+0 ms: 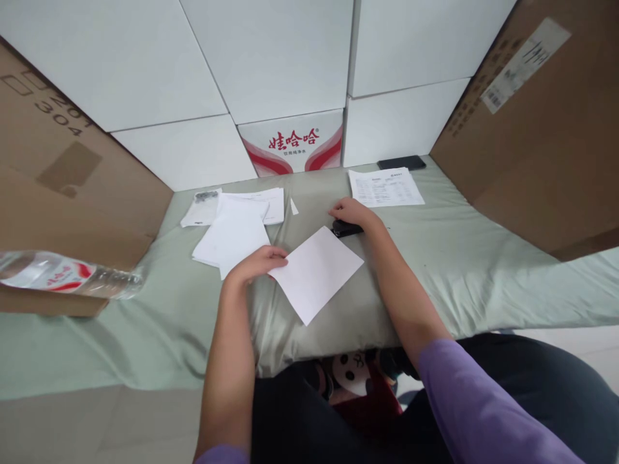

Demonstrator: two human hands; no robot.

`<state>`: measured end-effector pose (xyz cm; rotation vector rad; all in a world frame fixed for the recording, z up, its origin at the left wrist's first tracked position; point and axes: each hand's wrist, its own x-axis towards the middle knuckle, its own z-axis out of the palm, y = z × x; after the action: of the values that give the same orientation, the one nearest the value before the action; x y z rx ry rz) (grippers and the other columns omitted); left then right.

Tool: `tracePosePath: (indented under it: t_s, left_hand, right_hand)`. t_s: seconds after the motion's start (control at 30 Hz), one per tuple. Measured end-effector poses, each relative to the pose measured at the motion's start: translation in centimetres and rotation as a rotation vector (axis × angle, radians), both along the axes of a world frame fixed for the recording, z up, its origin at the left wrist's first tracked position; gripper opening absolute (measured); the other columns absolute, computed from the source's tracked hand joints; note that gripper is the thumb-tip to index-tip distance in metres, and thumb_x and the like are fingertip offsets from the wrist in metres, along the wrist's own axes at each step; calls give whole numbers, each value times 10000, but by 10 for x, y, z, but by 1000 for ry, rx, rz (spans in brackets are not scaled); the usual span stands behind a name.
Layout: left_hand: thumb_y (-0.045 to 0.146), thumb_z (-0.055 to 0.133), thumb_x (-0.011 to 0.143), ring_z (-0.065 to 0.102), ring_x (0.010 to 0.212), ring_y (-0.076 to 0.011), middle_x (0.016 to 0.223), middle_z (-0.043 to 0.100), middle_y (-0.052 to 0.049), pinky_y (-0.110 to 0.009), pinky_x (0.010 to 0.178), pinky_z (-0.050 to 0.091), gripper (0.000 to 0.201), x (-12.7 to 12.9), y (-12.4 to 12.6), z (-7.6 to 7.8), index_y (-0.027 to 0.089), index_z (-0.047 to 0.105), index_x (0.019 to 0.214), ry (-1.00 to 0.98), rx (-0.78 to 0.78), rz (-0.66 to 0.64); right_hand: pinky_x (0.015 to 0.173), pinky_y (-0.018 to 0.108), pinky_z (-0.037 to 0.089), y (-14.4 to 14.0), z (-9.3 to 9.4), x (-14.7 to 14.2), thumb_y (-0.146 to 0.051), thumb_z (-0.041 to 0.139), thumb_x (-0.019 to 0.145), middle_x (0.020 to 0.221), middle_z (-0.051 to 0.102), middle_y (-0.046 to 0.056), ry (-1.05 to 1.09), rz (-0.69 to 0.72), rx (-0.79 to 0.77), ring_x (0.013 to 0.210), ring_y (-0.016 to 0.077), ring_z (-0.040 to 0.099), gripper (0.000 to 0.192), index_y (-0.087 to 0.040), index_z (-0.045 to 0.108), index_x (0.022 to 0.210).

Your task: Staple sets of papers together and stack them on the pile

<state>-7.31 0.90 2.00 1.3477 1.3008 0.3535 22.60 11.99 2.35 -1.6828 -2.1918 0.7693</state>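
My left hand (264, 261) pinches the left corner of a white sheet of paper (316, 274), with the thumb underneath. The sheet lies turned at an angle on the pale green cloth, and I cannot tell whether it is a single sheet or several. At its far corner is a black stapler (344, 228), its front end close against the paper's edge. My right hand (352, 211) is closed over the top of the stapler, fingers curled, and the wrist hides its back end. Left of my left hand lies a loose pile of white papers (235, 229).
A small clear bag (203, 206) with dark bits sits beside the pile. Printed sheets (387, 187) and a black phone (401, 162) lie at the back right. White boxes (290, 58) stand behind; cardboard boxes (541, 142) flank both sides. A water bottle (68, 274) lies left.
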Motion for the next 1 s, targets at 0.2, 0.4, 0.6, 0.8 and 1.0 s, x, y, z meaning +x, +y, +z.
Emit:
tracePosePath:
  t_s: [0.2,0.4,0.6,0.8,1.0]
  left_hand:
    - [399,764,620,595,619,-155,697,658,3,-245,511,459,372,-15,-1,4,156,666,883,-29,59,103]
    - [439,771,598,543,534,-131,601,606,21,-231,452,421,388,-19,2,7,151,652,828,-70,141,209]
    - [431,759,634,536,498,-117,618,619,19,-217,402,416,388,-28,7,2,151,638,874,-154,284,369]
    - [412,720,688,548,513,-117,646,629,24,-218,403,458,331,-15,16,-8,169,615,887,-268,440,531]
    - [410,714,684,546,481,-128,622,628,22,-248,411,478,322,8,20,-16,178,597,873,-352,465,577]
  right_hand:
    - [596,262,325,-1,2,1,-304,552,820,599,548,-3,44,25,8,600,120,465,243,-168,599,625]
    - [591,236,365,-4,13,0,-329,549,865,652,629,13,284,29,-17,582,102,494,257,-146,701,767]
    - [583,227,420,-9,28,-6,-404,537,932,654,641,36,562,59,-49,568,98,529,347,-138,673,755]
    - [599,230,484,-19,35,-18,-434,627,899,852,732,78,772,72,-195,646,121,644,284,-159,634,828]
    - [676,257,554,-18,23,-26,-306,709,821,1042,737,92,761,182,-347,838,178,684,208,-162,700,970]
